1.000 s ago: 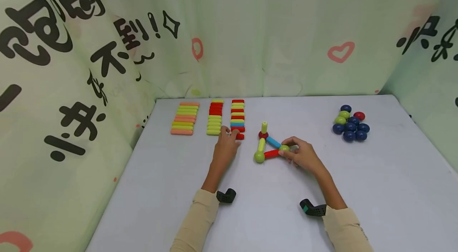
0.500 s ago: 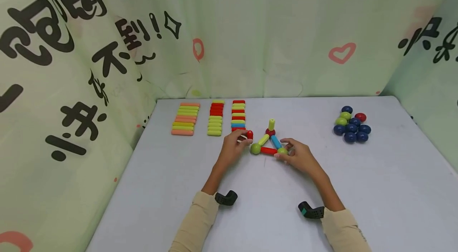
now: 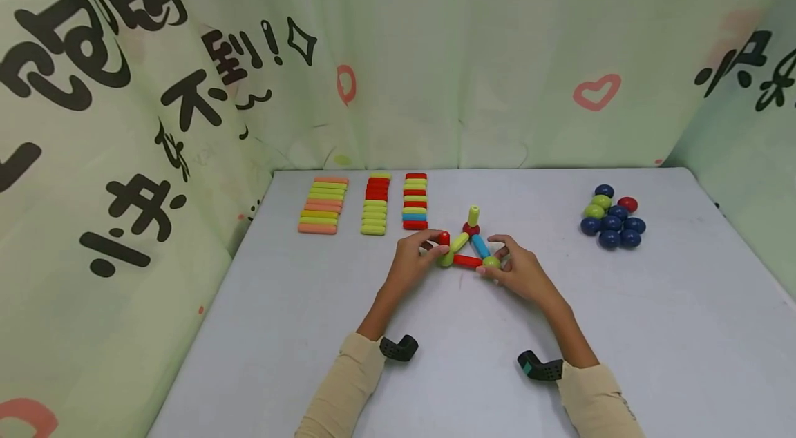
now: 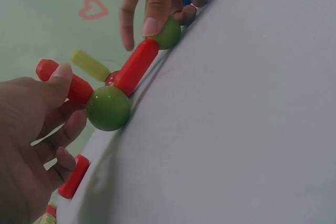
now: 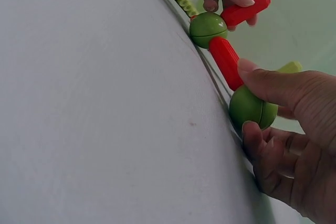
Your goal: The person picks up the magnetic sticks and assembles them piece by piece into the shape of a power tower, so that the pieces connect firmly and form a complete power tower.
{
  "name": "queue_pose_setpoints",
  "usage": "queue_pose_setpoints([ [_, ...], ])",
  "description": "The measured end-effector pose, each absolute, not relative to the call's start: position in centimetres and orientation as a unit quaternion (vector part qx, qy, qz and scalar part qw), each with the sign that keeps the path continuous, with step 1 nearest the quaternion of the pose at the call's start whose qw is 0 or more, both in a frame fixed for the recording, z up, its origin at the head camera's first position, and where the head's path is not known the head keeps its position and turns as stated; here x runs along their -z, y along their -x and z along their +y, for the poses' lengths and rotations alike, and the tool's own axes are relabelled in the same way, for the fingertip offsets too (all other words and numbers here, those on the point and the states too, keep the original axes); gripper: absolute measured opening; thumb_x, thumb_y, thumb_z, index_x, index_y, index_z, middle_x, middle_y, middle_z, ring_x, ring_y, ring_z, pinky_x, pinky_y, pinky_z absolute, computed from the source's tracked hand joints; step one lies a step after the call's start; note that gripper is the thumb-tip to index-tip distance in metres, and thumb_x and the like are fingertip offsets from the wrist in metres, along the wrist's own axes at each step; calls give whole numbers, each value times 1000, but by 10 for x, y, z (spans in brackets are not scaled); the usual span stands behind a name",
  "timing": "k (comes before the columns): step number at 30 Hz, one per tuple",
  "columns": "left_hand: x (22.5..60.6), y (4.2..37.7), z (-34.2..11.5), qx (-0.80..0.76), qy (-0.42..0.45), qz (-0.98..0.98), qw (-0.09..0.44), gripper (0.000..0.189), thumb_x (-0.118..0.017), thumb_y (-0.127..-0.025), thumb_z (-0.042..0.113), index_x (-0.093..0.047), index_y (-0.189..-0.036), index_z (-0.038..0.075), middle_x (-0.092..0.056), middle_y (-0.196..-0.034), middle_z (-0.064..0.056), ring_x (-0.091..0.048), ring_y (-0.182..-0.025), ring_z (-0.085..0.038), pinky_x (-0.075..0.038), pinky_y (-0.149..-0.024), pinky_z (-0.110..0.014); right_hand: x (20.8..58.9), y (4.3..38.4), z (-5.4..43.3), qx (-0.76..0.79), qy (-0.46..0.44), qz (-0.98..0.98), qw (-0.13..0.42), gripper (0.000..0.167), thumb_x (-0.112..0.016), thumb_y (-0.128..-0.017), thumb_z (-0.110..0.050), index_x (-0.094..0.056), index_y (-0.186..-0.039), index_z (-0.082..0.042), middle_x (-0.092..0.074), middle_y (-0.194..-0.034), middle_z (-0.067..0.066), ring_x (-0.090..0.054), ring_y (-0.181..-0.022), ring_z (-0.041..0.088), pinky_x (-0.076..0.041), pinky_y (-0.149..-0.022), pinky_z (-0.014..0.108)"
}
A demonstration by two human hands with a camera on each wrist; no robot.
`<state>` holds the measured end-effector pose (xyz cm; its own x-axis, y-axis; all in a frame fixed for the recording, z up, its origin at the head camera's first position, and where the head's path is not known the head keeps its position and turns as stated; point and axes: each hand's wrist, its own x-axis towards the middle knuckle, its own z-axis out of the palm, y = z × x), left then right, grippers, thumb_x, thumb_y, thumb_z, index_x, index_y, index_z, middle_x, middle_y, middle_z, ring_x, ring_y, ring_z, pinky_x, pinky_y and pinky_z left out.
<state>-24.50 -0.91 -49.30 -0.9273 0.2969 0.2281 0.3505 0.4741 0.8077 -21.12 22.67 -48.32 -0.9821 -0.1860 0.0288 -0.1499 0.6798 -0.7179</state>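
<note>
My left hand [image 3: 413, 262] pinches a red stick [image 4: 80, 88] between thumb and fingers. The stick stands up from the top of a green ball [image 4: 108, 108], its lower end right at the ball. My right hand [image 3: 516, 271] grips a second green ball [image 5: 248, 106] at the opposite corner of a triangle. Between these two balls runs another red stick [image 4: 136, 66]. A blue stick [image 3: 481, 246] and a yellow-green stick [image 3: 459, 242] lead back to a dark red ball [image 3: 470, 229], which carries an upright yellow-green stick [image 3: 474, 215].
Three columns of sticks lie at the back left of the white table [image 3: 460, 355]: orange and yellow ones [image 3: 323, 206], red and green ones [image 3: 376, 204], and mixed ones [image 3: 414, 202]. Balls, mostly dark blue [image 3: 610, 222], cluster at the back right. A patterned curtain [image 3: 497, 65] hangs behind.
The left hand has picked a red stick from the nearest end of the mixed column and brought it right to the left green ball. The triangle has turned and shifted slightly left.
</note>
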Motion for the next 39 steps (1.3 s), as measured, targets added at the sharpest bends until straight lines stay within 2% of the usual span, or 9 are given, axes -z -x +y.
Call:
queue_pose_setpoints([
  [3, 492, 246, -9, 458, 191, -868, 30, 42, -64, -93, 35, -65, -127, 11, -70, -112, -5, -63, -97, -16, -53, -79, -19, 483, 210, 228, 375, 118, 919, 14, 62, -75, -86, -26, -46, -137, -8, -64, -104, 19, -52, -66, 15, -45, -57, 22],
  [6, 492, 249, -13, 452, 186, -871, 48, 38, -58, -97, 36, -67, -124, 11, -69, -111, -5, -61, -97, -16, -53, -79, -21, 482, 209, 228, 351, 152, 924, 7, 49, -75, -87, -24, -58, -131, -9, -62, -96, 13, -48, -65, 13, -41, -55, 22],
  [8, 491, 253, -18, 438, 175, -879, 75, 34, -55, -99, 33, -68, -122, 10, -67, -112, -5, -61, -101, -18, -55, -84, -25, 481, 209, 228, 336, 171, 926, 7, 41, -74, -87, -24, -65, -124, -8, -60, -91, 9, -46, -65, 12, -39, -55, 22],
  [12, 494, 260, -29, 349, 159, -917, 113, 29, -54, -101, 22, -64, -126, 12, -61, -126, -5, -55, -115, -21, -52, -96, -30, 480, 209, 227, 333, 181, 925, 22, 37, -75, -86, -23, -69, -119, -7, -56, -87, 5, -45, -66, 11, -38, -55, 22],
  [17, 499, 263, -37, 209, 198, -951, 110, 40, -58, -99, 16, -55, -138, 14, -54, -143, 0, -53, -116, -21, -52, -95, -28, 479, 208, 227, 349, 184, 918, 37, 41, -78, -83, -23, -68, -120, -5, -55, -86, 6, -45, -66, 10, -38, -55, 22],
  [22, 500, 263, -35, 137, 202, -962, 123, 42, -64, -95, 20, -56, -136, 14, -56, -136, -2, -53, -112, -20, -51, -94, -26, 479, 208, 228, 384, 176, 903, 73, 45, -77, -84, -21, -65, -124, -3, -55, -90, 9, -53, -57, 8, -46, -55, 21],
  [30, 493, 260, -31, 85, 160, -979, 93, 29, -67, -93, 19, -68, -120, 10, -55, -116, -7, -53, -105, -19, -56, -75, -23, 481, 207, 228, 444, 170, 874, 103, 55, -78, -83, -15, -56, -131, 1, -60, -93, 13, -62, -68, 12, -55, -61, 24],
  [33, 489, 257, -30, 127, 154, -977, 78, 26, -67, -93, 19, -68, -117, 11, -59, -111, -7, -57, -98, -17, -56, -74, -23, 482, 207, 227, 460, 165, 865, 112, 56, -77, -83, -14, -54, -132, 1, -61, -94, 14, -64, -66, 13, -56, -61, 25],
  [39, 478, 252, -19, 407, 227, -885, -3, 27, -64, -94, 22, -65, -118, 9, -68, -109, -5, -60, -88, -14, -54, -77, -20, 481, 206, 223, 472, 168, 857, 122, 55, -75, -85, -13, -53, -133, 2, -60, -97, 16, -63, -68, 14, -57, -60, 26],
])
